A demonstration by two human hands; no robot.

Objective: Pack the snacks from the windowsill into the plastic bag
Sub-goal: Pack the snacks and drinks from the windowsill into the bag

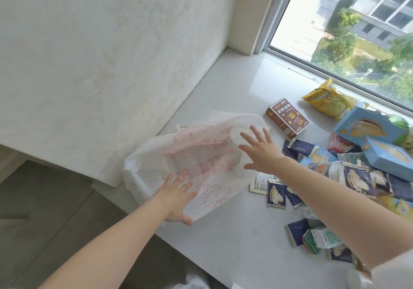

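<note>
The left hand (176,201) lies flat with fingers spread on the near edge of the plastic bag (190,161), which sits crumpled on the windowsill (223,92) between both hands. The right hand (260,150), fingers wide and holding nothing, is over the bag's far rim; whether it touches is unclear. The snacks (348,170) are piled just right of it, partly hidden by the right forearm and cut off at the frame's edge.

Readable text is sparse. Brown rectangular snack box (287,118), just right of the white plastic bag with pink print (201,165): large yellow Chinese characters, too blurred to transcribe. Navy foil sachets (299,232) nearer than the box: pale script wordmark, illegible. Bag's pink lettering unreadable.
</note>
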